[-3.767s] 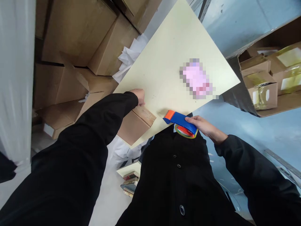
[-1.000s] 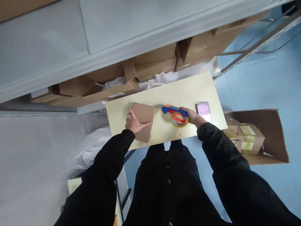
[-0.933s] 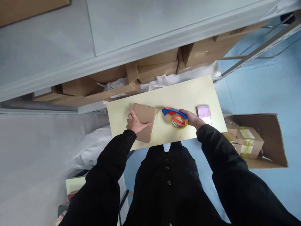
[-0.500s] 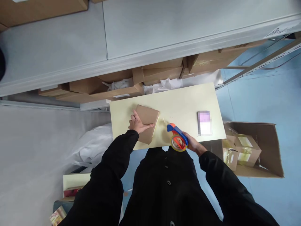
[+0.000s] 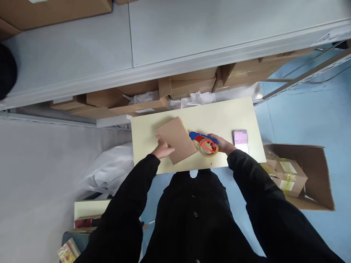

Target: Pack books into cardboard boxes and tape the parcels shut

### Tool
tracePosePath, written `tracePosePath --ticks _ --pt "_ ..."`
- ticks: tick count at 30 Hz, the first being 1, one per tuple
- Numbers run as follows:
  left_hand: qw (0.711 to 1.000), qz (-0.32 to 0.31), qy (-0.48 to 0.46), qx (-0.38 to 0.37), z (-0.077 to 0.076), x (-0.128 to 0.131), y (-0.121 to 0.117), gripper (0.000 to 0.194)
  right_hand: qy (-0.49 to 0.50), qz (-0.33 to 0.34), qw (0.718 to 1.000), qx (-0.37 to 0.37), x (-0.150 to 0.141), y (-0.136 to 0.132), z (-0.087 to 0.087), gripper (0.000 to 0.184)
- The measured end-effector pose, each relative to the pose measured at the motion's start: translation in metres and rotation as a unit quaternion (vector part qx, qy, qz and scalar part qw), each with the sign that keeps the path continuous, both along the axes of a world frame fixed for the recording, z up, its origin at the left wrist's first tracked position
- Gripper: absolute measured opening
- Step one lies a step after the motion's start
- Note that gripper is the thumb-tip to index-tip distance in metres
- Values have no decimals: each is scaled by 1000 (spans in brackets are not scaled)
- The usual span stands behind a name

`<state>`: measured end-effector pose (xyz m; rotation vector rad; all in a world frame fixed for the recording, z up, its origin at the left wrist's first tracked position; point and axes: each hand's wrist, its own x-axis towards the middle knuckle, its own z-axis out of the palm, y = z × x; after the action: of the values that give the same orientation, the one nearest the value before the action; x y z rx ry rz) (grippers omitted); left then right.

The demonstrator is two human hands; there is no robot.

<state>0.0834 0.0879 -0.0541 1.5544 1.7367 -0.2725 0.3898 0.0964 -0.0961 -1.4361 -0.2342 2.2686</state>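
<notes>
A flat brown cardboard box (image 5: 177,140) lies turned at an angle on the left half of the pale table (image 5: 216,113). My left hand (image 5: 162,149) grips its lower left edge, thumb over the top face and fingers at the side. In my right hand (image 5: 222,145) is a blue and red tape dispenser (image 5: 201,137) with a roll of clear yellowish tape. The dispenser's blue front end is at the box's right edge; whether they touch I cannot tell. A small pink and white item (image 5: 240,138), partly blurred out, lies to the right of my right hand.
A grey shelf (image 5: 208,40) crosses above the table's far side, with open cartons (image 5: 139,106) underneath. On the right floor stands a large open carton (image 5: 315,175) holding smaller taped boxes. A white plastic bag (image 5: 109,168) lies left of the table.
The box has turned on the table, and my left hand has shifted from its top to its lower left edge. My right hand has brought the tape dispenser up and closer to the box.
</notes>
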Motion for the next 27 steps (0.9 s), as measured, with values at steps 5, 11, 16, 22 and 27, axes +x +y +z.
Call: tracePosePath --ticks 5,11,16,22,27 --pt "982 -143 58 108 30 -22 -9 148 -25 56 998 -9 11 11 -6 24" --pt "901 -421 -100 27 38 11 64 117 -35 82 996 8 6 15 0 22" --pt "864 -465 -192 5 16 26 88 99 -56 97 994 -15 6 11 1 28" --pt "845 -507 -168 27 9 10 75 106 -71 77 994 -30 18 -6 -8 33" --pt "853 -501 -146 20 8 9 71 106 -36 77 996 -14 30 -15 -10 33"
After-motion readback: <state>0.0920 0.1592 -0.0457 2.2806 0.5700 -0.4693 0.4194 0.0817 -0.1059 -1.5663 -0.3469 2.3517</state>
